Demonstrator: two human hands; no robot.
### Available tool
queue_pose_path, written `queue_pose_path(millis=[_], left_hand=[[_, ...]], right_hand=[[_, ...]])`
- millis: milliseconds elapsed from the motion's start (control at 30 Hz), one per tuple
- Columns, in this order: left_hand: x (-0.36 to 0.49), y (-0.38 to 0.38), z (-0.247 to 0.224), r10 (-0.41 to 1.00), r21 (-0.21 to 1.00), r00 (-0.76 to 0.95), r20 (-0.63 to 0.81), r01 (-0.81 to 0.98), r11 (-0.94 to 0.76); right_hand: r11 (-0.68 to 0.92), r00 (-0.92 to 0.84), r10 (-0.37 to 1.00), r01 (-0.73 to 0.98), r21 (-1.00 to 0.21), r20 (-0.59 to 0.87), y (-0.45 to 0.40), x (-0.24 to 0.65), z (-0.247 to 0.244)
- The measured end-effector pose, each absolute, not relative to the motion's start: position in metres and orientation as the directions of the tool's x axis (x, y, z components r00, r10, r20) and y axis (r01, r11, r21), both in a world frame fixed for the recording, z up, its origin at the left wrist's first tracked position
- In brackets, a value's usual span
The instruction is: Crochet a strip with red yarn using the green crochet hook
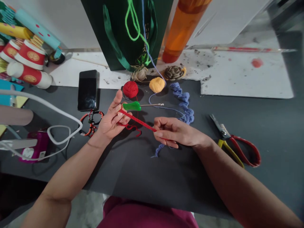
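Note:
A narrow red crocheted strip [140, 121] is stretched slantwise between my two hands above the dark table. My left hand [111, 118] pinches its upper end. A crochet hook [131, 106] with a green handle juts from the same hand, its metal tip pointing right. My right hand [172, 131] is closed around the strip's lower end, and its fingers hide that part. Loose red yarn hangs below my left fingers. Just behind them sits a red yarn ball [130, 89]. Beyond my right hand lies a curly blue crocheted piece [184, 103], partly covered by that hand.
Scissors [228, 136] with red and yellow handles lie at right. A yellow yarn ball [157, 85], a black phone [87, 90] and beaded bracelets [91, 123] are around my hands. Behind stand a dark green bag [128, 28] and an orange bottle [181, 30]. White cables [59, 109] cross at left.

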State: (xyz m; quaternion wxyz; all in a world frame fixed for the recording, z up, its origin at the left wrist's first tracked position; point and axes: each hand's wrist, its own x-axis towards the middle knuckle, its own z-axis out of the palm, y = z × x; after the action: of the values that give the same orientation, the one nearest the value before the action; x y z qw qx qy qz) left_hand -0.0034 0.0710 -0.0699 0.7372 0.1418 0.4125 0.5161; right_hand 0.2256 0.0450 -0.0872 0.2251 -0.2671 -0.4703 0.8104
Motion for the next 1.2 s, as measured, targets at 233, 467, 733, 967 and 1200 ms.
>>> queue_pose_path(millis=[233, 467, 733, 967, 1200], left_hand=[[-0.006, 0.076, -0.067, 0.909, 0.652, 0.062, -0.413, -0.676, 0.342], [-0.007, 0.079, -0.064, 0.927, 0.641, 0.05, -0.372, -0.709, 0.295], [-0.012, 0.08, -0.067, 0.944, 0.662, 0.035, -0.328, -0.704, 0.256], [-0.016, 0.082, -0.067, 0.958, 0.668, 0.002, -0.285, -0.717, 0.2], [-0.016, 0.085, -0.067, 0.956, 0.644, 0.002, -0.293, -0.739, 0.199]], right_hand=[[-0.473, -0.74, 0.619, -0.087, -0.877, -0.261, 0.046, 0.228, -0.086], [-0.47, -0.747, 0.6, -0.039, -0.882, -0.286, 0.049, 0.229, -0.086], [-0.442, -0.634, 0.747, -0.247, -0.862, -0.201, 0.048, 0.232, -0.088], [-0.465, -0.634, 0.744, -0.263, -0.846, -0.211, 0.048, 0.233, -0.088], [-0.465, -0.596, 0.774, -0.306, -0.831, -0.214, 0.051, 0.235, -0.09]])
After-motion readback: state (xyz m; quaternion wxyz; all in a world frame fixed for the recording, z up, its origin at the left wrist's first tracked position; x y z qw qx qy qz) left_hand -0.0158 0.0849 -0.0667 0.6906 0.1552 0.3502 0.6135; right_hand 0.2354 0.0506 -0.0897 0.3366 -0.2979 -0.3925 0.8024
